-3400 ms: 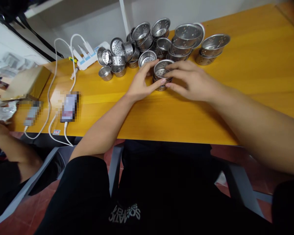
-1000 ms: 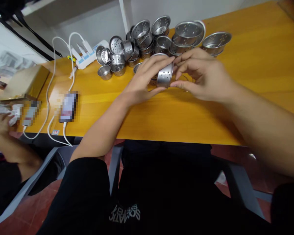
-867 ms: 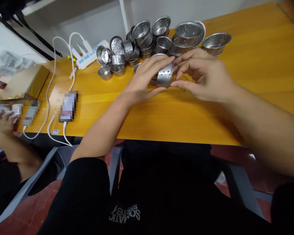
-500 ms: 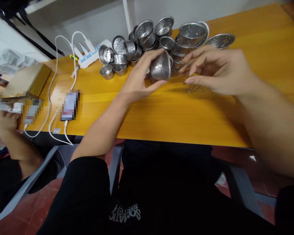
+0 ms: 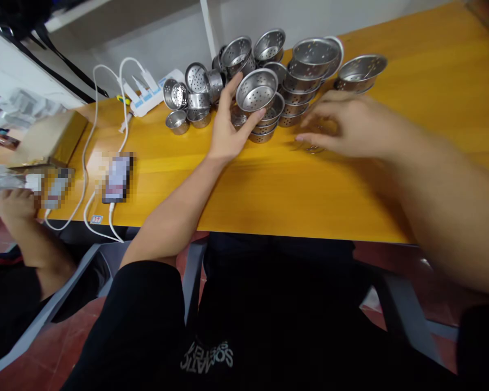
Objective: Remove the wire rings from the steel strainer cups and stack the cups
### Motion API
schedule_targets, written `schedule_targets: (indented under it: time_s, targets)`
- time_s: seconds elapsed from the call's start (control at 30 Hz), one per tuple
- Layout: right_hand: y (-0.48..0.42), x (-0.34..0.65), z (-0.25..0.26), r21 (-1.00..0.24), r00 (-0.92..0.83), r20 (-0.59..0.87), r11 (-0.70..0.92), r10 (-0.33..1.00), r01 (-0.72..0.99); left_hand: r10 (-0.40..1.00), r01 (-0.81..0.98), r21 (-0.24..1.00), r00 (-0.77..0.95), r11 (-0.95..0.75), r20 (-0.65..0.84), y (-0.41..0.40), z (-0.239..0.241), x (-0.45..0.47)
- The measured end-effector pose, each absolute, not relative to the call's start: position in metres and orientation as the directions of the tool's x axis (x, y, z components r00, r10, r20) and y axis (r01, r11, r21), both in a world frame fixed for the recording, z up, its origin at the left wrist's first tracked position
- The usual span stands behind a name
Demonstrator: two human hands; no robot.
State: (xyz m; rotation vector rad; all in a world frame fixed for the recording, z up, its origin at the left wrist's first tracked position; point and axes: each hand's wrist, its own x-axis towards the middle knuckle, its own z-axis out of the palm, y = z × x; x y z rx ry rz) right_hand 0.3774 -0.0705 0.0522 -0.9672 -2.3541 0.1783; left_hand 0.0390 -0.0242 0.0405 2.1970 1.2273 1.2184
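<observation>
My left hand grips a perforated steel strainer basket between thumb and fingers. The basket is upright, tilted a little towards me, and its lower part overlaps a short stack of similar baskets; I cannot tell whether it touches them. To the right, my right hand hovers low over the table, blurred, with thumb and fingers apart. Under its fingertips lie thin bent metal wires, partly hidden by the hand. A taller basket stack rises just behind the fingers.
Several smaller perforated cups and more baskets crowd the back of the wooden table. One wide basket stands at the right. Leftward are a power strip, white cables, two phones, a cardboard box and another person's hand.
My left hand has turned the basket from lying sideways to upright, its opening now facing up. My right hand has shifted slightly left and lower over the wires.
</observation>
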Motion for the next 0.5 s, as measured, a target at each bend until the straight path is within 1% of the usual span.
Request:
schedule_targets:
  time_s: [0.07,0.13,0.2,0.33,0.5]
  targets:
    - [-0.077,0.366,0.056,-0.362,-0.520,0.503,0.715,0.690,0.598,0.813,0.544,0.612,0.286,-0.574,0.508,-0.024,0.038,0.045]
    - [-0.082,0.355,0.055,-0.390,-0.488,0.547,0.722,0.681,0.571,0.821,0.553,0.614,0.287,-0.563,0.494,-0.023,0.037,0.048]
    - [-0.084,0.345,0.050,-0.379,-0.503,0.571,0.752,0.649,0.539,0.815,0.548,0.610,0.297,-0.572,0.498,-0.020,0.034,0.048]
    - [-0.083,0.335,0.040,-0.373,-0.528,0.569,0.770,0.631,0.518,0.777,0.522,0.580,0.350,-0.626,0.524,-0.009,0.027,0.039]
    - [-0.080,0.335,0.037,-0.380,-0.540,0.573,0.784,0.616,0.491,0.793,0.497,0.619,0.353,-0.609,0.497,-0.001,0.025,0.036]
